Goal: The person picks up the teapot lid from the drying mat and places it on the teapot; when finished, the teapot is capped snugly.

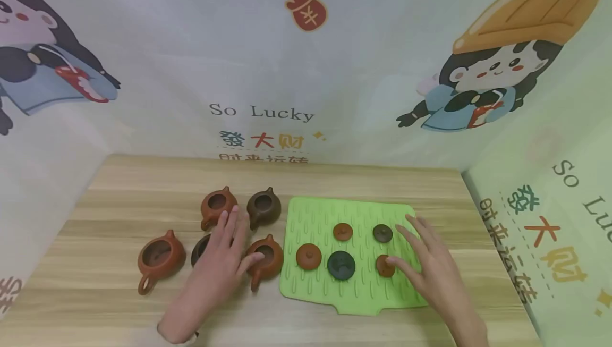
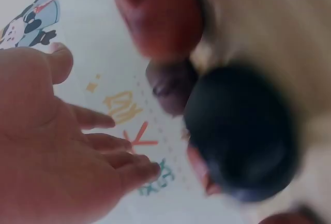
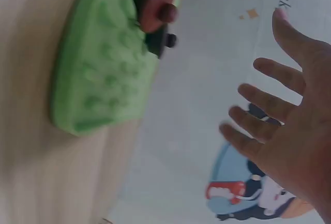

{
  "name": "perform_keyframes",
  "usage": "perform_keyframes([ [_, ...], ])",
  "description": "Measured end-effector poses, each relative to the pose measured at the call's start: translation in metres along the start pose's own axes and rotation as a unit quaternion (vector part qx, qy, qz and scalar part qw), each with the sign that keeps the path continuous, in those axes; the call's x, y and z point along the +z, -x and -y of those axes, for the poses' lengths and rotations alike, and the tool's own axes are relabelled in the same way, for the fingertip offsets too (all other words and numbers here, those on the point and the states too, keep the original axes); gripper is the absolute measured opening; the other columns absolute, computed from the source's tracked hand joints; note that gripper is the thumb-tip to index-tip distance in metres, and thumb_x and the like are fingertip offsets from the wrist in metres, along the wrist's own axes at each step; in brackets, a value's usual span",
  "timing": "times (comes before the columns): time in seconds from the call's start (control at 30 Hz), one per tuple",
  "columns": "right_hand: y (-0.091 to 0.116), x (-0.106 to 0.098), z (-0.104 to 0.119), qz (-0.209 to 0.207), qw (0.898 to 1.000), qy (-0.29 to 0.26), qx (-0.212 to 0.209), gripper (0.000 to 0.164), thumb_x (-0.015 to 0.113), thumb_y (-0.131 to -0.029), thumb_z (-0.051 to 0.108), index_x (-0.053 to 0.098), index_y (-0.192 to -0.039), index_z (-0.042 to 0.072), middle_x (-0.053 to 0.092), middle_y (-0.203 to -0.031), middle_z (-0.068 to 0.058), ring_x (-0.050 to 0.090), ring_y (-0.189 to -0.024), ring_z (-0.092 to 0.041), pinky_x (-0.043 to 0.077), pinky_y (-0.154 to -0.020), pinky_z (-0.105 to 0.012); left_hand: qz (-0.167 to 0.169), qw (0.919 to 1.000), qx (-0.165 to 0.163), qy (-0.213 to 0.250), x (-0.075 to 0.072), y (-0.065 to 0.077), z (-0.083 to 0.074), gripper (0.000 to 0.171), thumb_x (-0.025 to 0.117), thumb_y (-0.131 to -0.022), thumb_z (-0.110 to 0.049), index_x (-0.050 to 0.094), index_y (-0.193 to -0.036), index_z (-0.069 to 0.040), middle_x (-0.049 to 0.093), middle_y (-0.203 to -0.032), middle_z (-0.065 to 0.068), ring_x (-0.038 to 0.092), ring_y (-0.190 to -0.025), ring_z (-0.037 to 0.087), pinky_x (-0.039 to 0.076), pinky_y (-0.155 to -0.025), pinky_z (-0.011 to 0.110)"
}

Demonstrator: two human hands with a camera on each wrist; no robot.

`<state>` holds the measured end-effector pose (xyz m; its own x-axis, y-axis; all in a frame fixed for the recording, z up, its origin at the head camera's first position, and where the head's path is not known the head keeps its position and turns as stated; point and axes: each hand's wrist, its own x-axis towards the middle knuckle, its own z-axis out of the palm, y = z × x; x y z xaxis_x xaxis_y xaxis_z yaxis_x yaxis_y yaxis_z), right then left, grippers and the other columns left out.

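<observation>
Lids (image 3: 155, 8) rest on green mat (image 3: 115, 81), fingers (image 3: 268, 102) spread.

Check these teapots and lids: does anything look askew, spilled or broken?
Nothing stands out: five teapots stand upright, five lids lie on the green mat, and no spill or break shows. The left hand hides much of the front dark teapot, so I can't vouch for it.

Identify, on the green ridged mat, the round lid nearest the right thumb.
The small round reddish-brown lid below the small dark round lid in the head view: the thumb of the right hand overlaps only this one.
</observation>
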<state>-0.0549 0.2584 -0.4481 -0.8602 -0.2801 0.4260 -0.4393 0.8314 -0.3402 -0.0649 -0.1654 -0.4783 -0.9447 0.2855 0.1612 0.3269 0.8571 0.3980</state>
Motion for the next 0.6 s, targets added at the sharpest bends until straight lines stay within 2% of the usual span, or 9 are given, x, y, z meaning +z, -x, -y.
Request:
perform_keyframes([
  [0.07, 0.004, 0.008, -0.002, -0.003, 1.0, -0.018, 0.008, 0.057, 0.087, -0.091, 0.031, 0.072, -0.138, 0.003, 0.066, -0.144, -0.023, 0.062, -0.131, -0.048, 0.056, -0.103, -0.067, -0.013, 0.999, -0.002, 0.043, 0.013, 0.007, -0.002, 0.091, 0.059, -0.111, -0.052, 0.022, -0.173, 0.004, 0.021, -0.177, 0.035, 0.021, -0.164, 0.056, 0.031, -0.127, 0.069],
  [0.13, 0.008, 0.016, -0.003, 0.002, 0.999, -0.042, 0.023, 0.05, 0.093, -0.084, 0.015, 0.076, -0.13, 0.002, 0.071, -0.128, -0.018, 0.069, -0.111, -0.036, 0.063, -0.09, -0.053, -0.023, 0.9968, -0.009, 0.076, 0.025, 0.013, -0.004, 0.091, 0.06, -0.111, -0.051, 0.022, -0.173, 0.004, 0.024, -0.176, 0.035, 0.025, -0.162, 0.056, 0.035, -0.125, 0.068],
  [0.2, 0.011, 0.023, -0.005, 0.009, 0.997, -0.064, 0.04, 0.042, 0.093, -0.082, 0.008, 0.078, -0.121, 0.002, 0.072, -0.116, -0.011, 0.068, -0.095, -0.023, 0.063, -0.077, -0.039, -0.027, 0.9951, -0.022, 0.093, 0.029, 0.017, -0.009, 0.091, 0.065, -0.11, -0.049, 0.025, -0.171, 0.005, 0.029, -0.174, 0.036, 0.033, -0.159, 0.057, 0.042, -0.118, 0.07],
  [0.27, 0.013, 0.027, -0.005, 0.016, 0.995, -0.088, 0.052, 0.035, 0.093, -0.081, 0.003, 0.079, -0.114, 0.002, 0.07, -0.107, -0.007, 0.062, -0.083, -0.012, 0.058, -0.068, -0.029, -0.039, 0.9936, -0.03, 0.102, 0.04, 0.02, -0.006, 0.09, 0.066, -0.11, -0.045, 0.024, -0.172, 0.004, 0.03, -0.174, 0.035, 0.036, -0.158, 0.054, 0.044, -0.117, 0.069],
  [0.4, 0.015, 0.031, -0.007, 0.04, 0.989, -0.116, 0.079, 0.03, 0.091, -0.08, -0.002, 0.077, -0.106, 0.001, 0.067, -0.098, -0.002, 0.057, -0.077, -0.002, 0.054, -0.064, -0.022, -0.038, 0.9908, -0.045, 0.122, 0.059, 0.021, 0.006, 0.092, 0.063, -0.112, -0.047, 0.014, -0.175, -0.001, 0.024, -0.177, 0.034, 0.034, -0.161, 0.051, 0.042, -0.12, 0.067],
  [0.6, 0.013, 0.032, -0.009, 0.092, 0.979, -0.13, 0.126, 0.027, 0.088, -0.084, -0.004, 0.077, -0.108, 0.001, 0.068, -0.095, 0.002, 0.06, -0.081, -0.007, 0.055, -0.068, -0.022, -0.01, 0.984, -0.07, 0.164, 0.072, 0.022, 0.014, 0.096, 0.059, -0.113, -0.05, 0.002, -0.177, -0.006, 0.013, -0.181, 0.03, 0.026, -0.165, 0.047, 0.037, -0.125, 0.065],
])
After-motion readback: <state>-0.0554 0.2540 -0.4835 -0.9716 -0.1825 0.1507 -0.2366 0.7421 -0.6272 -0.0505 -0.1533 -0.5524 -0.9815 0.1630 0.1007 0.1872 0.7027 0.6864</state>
